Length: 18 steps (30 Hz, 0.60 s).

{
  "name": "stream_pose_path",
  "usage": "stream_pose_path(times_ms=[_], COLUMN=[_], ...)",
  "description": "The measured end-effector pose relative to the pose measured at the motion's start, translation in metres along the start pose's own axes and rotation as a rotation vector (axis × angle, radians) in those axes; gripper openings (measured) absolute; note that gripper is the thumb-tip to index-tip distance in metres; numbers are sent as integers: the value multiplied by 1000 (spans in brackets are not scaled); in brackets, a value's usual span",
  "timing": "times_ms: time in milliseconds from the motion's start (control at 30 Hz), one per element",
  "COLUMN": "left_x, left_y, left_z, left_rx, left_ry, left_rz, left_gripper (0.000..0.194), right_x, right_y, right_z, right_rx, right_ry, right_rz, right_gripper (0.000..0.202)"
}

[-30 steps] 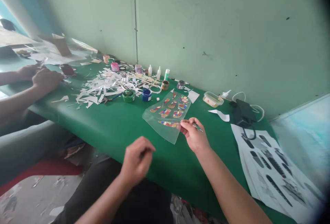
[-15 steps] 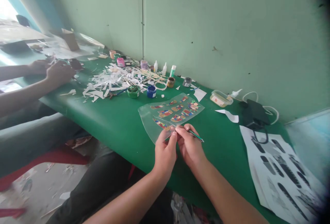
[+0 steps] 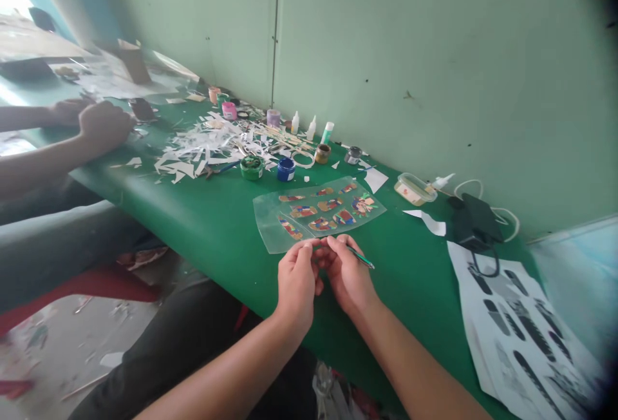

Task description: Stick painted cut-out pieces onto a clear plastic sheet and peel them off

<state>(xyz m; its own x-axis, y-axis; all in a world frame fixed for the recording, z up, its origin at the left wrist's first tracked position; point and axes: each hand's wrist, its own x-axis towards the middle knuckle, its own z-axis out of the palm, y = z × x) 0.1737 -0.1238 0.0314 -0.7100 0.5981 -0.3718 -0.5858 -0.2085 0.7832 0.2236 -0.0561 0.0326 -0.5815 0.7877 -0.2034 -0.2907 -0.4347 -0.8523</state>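
A clear plastic sheet (image 3: pixel 264 221) lies on the green table, with several small painted pieces in red, blue and tan on it. At its near edge my left hand (image 3: pixel 297 281) has thumb and forefinger pressed together. Whatever may be between those fingertips is too small to make out. Close beside it, fingertips nearly meeting the left ones, my right hand (image 3: pixel 350 275) is closed around a thin green pen-like tool (image 3: pixel 361 257). The tool's metallic end sticks out to the right, and its other end is hidden by the fingers.
Open paint jars, green (image 3: pixel 252 168) and blue (image 3: pixel 286 169), stand behind the sheet. White paper scraps (image 3: pixel 203 149) are heaped to the left. At right are a plastic tub (image 3: pixel 415 189), a black adapter (image 3: pixel 476 221) and printed paper (image 3: pixel 512 323). A co-worker's hand (image 3: pixel 106 127) is at far left.
The plastic sheet has turned slightly and now lies flatter, its near left corner farther from me. Both hands have shifted a little left in view. The co-worker's near hand has moved slightly.
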Motion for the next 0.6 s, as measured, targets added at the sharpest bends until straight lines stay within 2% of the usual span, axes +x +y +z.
stream_pose_path(times_ms=[167, 233, 400, 500, 600], left_x=[-5, -8, -16, -17, -16], left_y=[3, 4, 4, 3, 5], left_z=[-4, -5, -8, -10, -12], left_rx=[-32, -29, 33, 106, 199], left_ry=[9, 0, -56, -94, -106], left_rz=[-23, -7, -16, 12, 84], left_gripper=[29, 27, 19, 20, 21], right_x=[-6, -8, -9, -11, -15], right_y=[4, 6, 8, 5, 1], right_z=[-1, -2, -2, -1, 0], right_rx=[-245, -306, -209, -194, -293], right_ry=[98, 88, 62, 46, 15], right_rz=[-191, -194, -132, -184, -256], right_gripper=[39, 39, 42, 44, 41])
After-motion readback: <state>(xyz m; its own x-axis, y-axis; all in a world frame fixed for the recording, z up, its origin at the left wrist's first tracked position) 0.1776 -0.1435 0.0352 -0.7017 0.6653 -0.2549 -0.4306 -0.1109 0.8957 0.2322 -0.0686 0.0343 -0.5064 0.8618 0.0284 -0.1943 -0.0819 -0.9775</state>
